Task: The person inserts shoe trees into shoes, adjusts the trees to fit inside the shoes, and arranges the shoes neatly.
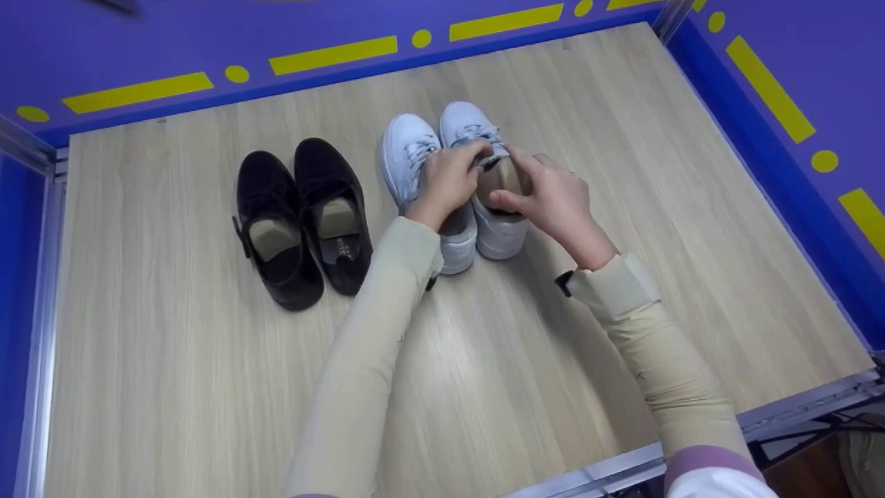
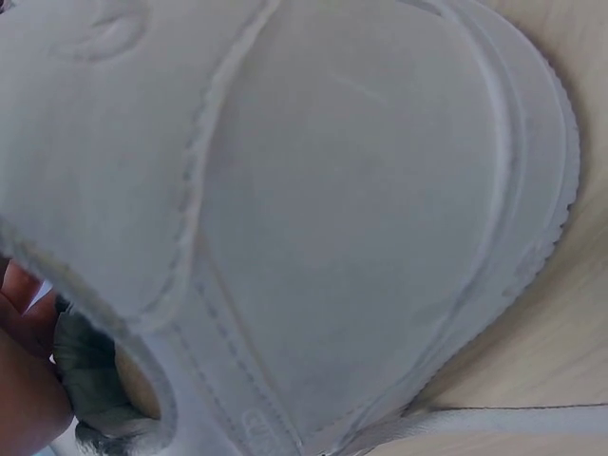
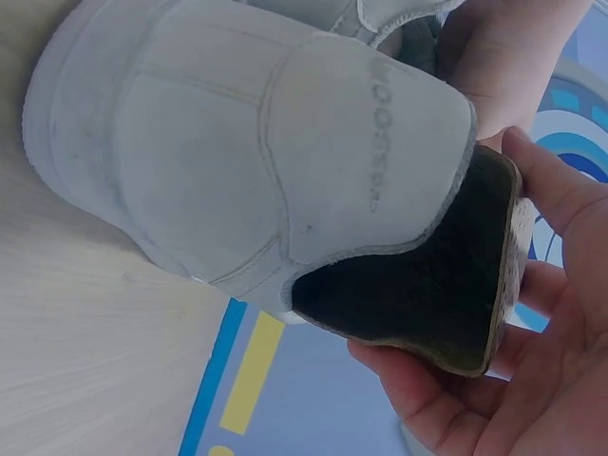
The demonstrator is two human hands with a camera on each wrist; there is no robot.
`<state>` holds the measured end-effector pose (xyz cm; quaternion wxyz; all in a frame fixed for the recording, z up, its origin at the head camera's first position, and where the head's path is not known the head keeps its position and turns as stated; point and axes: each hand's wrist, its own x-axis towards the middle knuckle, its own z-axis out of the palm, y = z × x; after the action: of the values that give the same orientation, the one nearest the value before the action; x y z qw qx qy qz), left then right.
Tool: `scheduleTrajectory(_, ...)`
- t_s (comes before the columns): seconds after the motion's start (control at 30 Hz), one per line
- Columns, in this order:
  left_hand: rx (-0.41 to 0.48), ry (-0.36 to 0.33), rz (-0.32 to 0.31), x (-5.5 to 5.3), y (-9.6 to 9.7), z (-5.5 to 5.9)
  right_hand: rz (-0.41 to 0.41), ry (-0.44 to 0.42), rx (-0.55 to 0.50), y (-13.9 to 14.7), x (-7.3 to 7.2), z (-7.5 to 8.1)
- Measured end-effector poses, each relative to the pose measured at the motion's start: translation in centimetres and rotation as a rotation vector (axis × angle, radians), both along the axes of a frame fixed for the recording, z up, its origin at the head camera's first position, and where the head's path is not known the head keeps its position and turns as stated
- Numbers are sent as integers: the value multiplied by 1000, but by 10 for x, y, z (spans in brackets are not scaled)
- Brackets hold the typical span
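Two white lace-up sneakers stand side by side, toes away from me. My left hand (image 1: 449, 176) reaches over the left sneaker (image 1: 397, 149) and pinches the tongue of the right sneaker (image 1: 501, 241) with curled fingers. At that shoe's opening, my right hand (image 1: 560, 197) grips a stiff brown shoe insert (image 3: 418, 290) between thumb and fingers. The insert's dark side faces the right wrist camera, and one end sticks out past the heel collar. The rest of it is hidden inside the shoe. A white sneaker's side (image 2: 361, 190) fills most of the left wrist view.
Left of the sneakers stands a pair of black shoes (image 1: 297, 297) with beige inserts (image 1: 339, 216) inside. Everything rests on a pale wood-grain table (image 1: 173, 387). Blue panels with yellow marks (image 1: 332, 55) border its back and right side; a metal rail (image 1: 608, 474) edges the front.
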<state>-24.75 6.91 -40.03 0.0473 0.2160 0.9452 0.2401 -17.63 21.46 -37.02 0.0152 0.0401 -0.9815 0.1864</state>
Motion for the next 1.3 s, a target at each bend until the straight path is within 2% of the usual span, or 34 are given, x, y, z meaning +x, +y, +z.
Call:
scheduleTrajectory(0.2, 5, -29, 6, 0, 0, 1, 8, -41, -5, 1, -2, 2)
scheduleTrajectory(0.4, 14, -2, 14, 0, 0, -1, 16, -69, -40, 3, -7, 3)
scheduleTrajectory(0.53, 19, -16, 17, 1, 0, -1, 15, -75, -54, 3, -8, 2)
scheduleTrajectory(1.03, 38, 1, 14, 0, -2, -1, -9, 52, -17, -5, -4, -16)
scheduleTrajectory(1.3, 32, 7, 9, 0, -2, -1, -16, 99, 2, -7, 0, -20)
